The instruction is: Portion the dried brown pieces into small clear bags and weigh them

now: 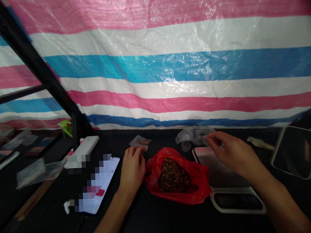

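Note:
An open red plastic bag (199, 176) lies on the black table, full of small brown dried pieces (173, 175). My left hand (133, 165) rests at the bag's left edge, its fingers bent and partly hidden; what they may hold cannot be made out. Just beyond it is a small clear zip bag (142, 141) with brown bits inside. My right hand (230, 149) hovers over the flat plate of a scale (211, 164), thumb and fingertips pinched together beside crumpled clear plastic (194, 134). A small clear cup (186, 146) stands left of that hand.
Left of my left arm lie a lit phone (102, 187), a white box-like device (86, 147), an earbud (67, 207) and clear bags (31, 172). A framed dark panel (296, 151) stands at right. Behind hangs a striped sheet (169, 67); a black metal frame (34, 63) slants at left.

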Tool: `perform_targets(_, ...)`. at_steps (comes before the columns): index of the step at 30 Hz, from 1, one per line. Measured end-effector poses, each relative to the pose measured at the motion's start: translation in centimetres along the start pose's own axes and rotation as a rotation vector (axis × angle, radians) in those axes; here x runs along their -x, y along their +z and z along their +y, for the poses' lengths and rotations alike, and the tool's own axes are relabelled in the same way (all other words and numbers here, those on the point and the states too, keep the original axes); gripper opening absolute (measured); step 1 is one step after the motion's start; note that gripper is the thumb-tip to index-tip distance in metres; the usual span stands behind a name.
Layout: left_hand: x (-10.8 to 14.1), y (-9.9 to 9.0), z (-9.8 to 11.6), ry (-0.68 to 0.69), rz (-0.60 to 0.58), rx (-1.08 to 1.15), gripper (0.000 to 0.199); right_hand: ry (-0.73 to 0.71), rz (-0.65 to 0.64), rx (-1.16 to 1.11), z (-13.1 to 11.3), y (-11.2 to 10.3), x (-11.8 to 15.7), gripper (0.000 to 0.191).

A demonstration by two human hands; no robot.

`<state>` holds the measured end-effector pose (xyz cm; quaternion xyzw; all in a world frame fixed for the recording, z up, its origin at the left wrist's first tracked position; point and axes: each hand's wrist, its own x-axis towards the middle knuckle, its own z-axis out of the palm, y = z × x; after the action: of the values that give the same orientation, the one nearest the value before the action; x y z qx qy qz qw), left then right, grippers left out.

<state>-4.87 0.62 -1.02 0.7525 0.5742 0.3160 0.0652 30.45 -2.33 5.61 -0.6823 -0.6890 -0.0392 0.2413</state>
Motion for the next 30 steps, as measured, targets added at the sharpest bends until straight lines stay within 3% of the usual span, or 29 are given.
perform_targets(5,-0.1,-0.1,-0.3,-0.013,-0.037,-0.019,0.026,-0.152,0.019,-0.081,0.5,1.2,-0.2,0.027)
perform_targets(9,-0.2,-0.5,0.0,0.006,0.034,0.097,0.023,-0.227,0.114,-0.208,-0.8,1.3,-0.5,0.021)
perform_targets(15,-0.1,-1.0,1.3,0.139,0.031,0.322,0.022,-0.373,0.013,-0.194,-2.7,2.1,-0.1,0.021)
perform_targets(19,-0.1,-1.1,1.6,0.209,0.038,0.425,0.021,-0.374,0.059,-0.181,-3.3,2.4,0.0,0.018)
perform_targets(24,0.1,-1.6,2.1,0.287,0.12,0.519,0.019,-0.4,0.178,-0.326,-5.2,1.1,0.6,0.017)
perform_targets(27,0.6,-1.7,2.7,0.384,0.13,0.535,0.027,-0.454,0.126,-0.391,-7.4,0.7,1.3,0.014)
perform_targets(30,1.3,-1.3,3.0,0.448,0.094,0.548,0.034,-0.492,-0.01,-0.403,-9.1,1.2,1.7,0.022)
